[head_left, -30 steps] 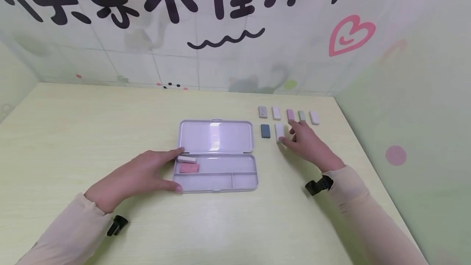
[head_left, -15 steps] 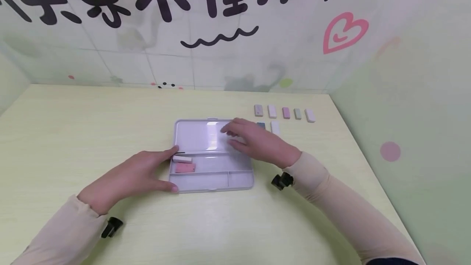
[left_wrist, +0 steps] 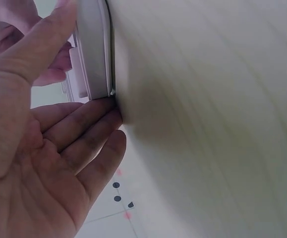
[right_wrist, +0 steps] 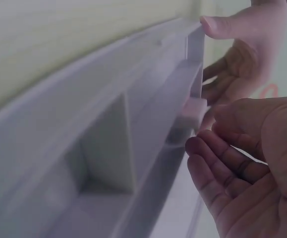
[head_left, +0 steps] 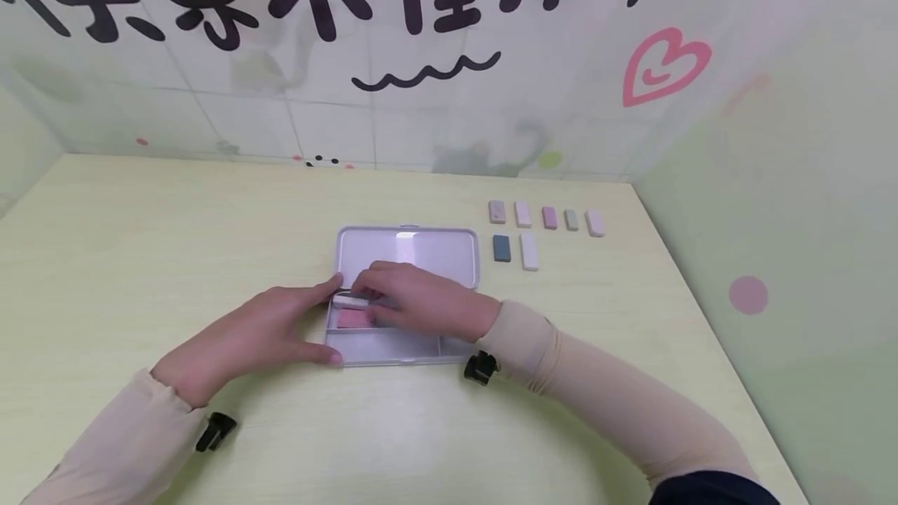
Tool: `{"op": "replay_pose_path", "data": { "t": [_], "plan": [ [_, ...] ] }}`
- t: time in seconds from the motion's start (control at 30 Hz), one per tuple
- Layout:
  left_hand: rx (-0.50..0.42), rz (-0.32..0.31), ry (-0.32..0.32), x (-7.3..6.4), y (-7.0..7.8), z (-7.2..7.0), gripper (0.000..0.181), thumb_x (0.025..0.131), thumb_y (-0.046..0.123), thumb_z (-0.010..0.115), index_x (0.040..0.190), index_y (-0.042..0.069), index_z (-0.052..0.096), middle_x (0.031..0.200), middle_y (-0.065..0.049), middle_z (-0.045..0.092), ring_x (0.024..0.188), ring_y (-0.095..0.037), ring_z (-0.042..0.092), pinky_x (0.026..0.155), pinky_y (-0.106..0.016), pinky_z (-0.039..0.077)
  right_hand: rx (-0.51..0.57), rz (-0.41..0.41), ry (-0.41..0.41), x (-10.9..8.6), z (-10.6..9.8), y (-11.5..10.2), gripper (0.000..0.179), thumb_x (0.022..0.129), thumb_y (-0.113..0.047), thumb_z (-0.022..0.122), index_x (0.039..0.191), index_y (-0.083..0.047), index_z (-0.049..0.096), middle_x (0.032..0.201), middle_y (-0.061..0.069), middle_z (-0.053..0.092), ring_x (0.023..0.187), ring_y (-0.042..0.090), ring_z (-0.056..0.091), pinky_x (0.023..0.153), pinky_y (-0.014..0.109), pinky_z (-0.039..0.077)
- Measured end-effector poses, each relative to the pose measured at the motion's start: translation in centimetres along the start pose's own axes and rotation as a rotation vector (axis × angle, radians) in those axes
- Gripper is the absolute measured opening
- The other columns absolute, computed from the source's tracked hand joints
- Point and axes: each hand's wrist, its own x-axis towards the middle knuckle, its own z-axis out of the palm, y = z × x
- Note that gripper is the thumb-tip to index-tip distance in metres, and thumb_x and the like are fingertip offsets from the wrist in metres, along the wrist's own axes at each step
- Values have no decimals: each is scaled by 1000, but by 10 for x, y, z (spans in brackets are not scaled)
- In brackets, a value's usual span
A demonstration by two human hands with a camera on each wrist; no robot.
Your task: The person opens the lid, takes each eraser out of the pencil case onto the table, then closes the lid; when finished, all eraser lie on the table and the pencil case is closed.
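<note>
A pale lilac pencil case lies on the table with its lid laid back. In its long rear compartment, a white eraser and a pink eraser sit at the left end. My left hand spreads along the case's left end, thumb at the front corner and fingers at the back. Over that compartment is my right hand, fingers bent and thumb overlapping the pink eraser. In the right wrist view its fingertips are right beside a pale eraser, with a gap showing between thumb and fingers.
Right of the case, several erasers lie in two rows, including a dark blue eraser, a white eraser and a pink eraser. A wall with black lettering stands behind the table; another wall borders its right side.
My right hand has moved left from the eraser rows, across the lid, to the erasers in the case. The rows look the same. My left hand stays at the case's left end.
</note>
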Motion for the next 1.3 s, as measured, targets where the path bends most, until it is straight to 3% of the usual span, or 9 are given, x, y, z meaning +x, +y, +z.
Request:
{"op": "replay_pose_path", "data": {
  "t": [0.27,0.47,0.6,0.77,1.07,1.3],
  "plan": [
    [-7,20,13,0,-1,1,110,78,60,85,161,4,38,157,-17,55,143,-40,55,115,-60,47,-98,-23,13,13,12,-4,24,107,-23,63,128,-14,67,117,-3,67,106,9,59,98,17,51],
    [-13,28,19,-1,-1,1,108,78,58,87,161,7,40,154,-15,58,142,-38,57,113,-59,49,-182,-56,23,13,15,-4,34,108,-26,60,141,-20,58,120,-6,67,113,9,60,103,17,51],
    [-13,34,16,1,-1,1,106,78,56,87,161,7,41,152,-16,60,140,-38,59,112,-58,50,-226,-81,37,9,13,-2,35,109,-29,57,144,-29,54,112,-8,66,104,8,60,92,18,53],
    [-9,23,12,0,-1,1,110,78,60,85,161,3,40,156,-18,56,144,-40,54,115,-61,47,-311,-90,14,3,11,-2,39,109,-21,58,147,-29,58,111,-4,66,101,11,59,86,18,53],
    [-5,17,14,-1,-1,0,111,77,60,86,161,3,39,156,-17,56,143,-40,54,115,-61,47,-299,-89,31,0,11,-1,39,106,-10,58,142,-26,62,111,-5,66,100,8,59,83,14,50],
    [-7,12,10,0,0,0,110,77,56,88,161,3,39,154,-16,59,143,-41,54,115,-61,46,-245,-56,57,-4,11,0,43,104,-6,60,144,-22,60,118,-5,68,104,7,64,89,17,55]
  ]
}}
